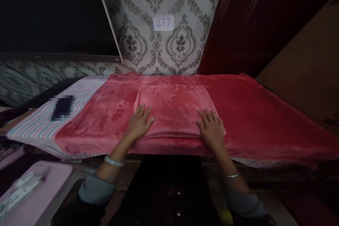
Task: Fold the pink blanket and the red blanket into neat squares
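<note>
Low at the centre of the frame, my left hand [139,122] and my right hand [211,129] lie flat and open, fingers spread, pinching nothing. They press down at the near left and near right corners of a soft rectangular pad of folded rose-red fleece [172,109]. This pad sits in the middle of a wide crimson fleece blanket [254,123], and I cannot tell whether it is a separate piece or part of that blanket. So far, the pad is the only neat shape: it has several layers and fairly straight edges. The blanket around it lies unfolded and lightly rumpled, running off towards the right of the frame. At the left, a pale striped cotton sheet [39,127] lies exposed beyond the blanket, with a blurred dark rectangular object [63,107] on it that I cannot make out. A thin strip of the same stripes shows along the blanket's near edge at lower right.

A pale green bangle [114,161] circles my left wrist, a thin silver bangle [232,175] circles my right, and grey sleeves cover my forearms further down. At the top of the frame, a white paper label reading 277 [163,23] is fixed to grey damask wallpaper [159,46]. A white power strip [19,192] sits at lower left.
</note>
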`<action>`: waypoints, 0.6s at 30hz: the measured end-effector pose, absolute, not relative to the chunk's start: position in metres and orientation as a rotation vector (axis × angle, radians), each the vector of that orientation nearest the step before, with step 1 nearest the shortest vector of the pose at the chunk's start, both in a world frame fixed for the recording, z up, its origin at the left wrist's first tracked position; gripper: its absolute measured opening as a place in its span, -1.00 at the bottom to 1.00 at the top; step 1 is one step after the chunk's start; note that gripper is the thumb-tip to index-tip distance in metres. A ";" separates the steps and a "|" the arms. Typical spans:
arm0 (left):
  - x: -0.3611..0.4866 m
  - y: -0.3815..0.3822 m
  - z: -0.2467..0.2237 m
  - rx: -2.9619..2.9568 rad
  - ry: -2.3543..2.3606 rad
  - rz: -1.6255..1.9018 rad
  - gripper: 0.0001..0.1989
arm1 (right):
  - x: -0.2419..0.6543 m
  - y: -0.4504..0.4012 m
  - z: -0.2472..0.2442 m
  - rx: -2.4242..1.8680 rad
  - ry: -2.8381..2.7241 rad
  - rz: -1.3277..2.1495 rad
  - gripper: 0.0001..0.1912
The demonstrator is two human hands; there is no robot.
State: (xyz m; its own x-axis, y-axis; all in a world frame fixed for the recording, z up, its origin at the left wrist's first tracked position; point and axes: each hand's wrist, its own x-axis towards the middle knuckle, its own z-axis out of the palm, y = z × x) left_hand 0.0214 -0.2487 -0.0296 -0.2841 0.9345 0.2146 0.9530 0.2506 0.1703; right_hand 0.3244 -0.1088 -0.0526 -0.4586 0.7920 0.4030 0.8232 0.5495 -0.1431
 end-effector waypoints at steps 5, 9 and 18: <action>0.020 -0.263 -0.033 -1.821 -2.383 -0.479 -0.38 | 0.339 -0.113 -0.060 -1.285 -2.375 -0.092 -0.44; 0.019 -0.284 -0.048 -1.788 -2.308 -0.548 -0.40 | 0.357 -0.120 -0.074 -1.224 -2.332 -0.057 -0.41; 0.021 -0.311 -0.058 -1.721 -2.319 -0.579 -0.41 | 0.370 -0.144 -0.095 -1.260 -2.136 -0.046 -0.40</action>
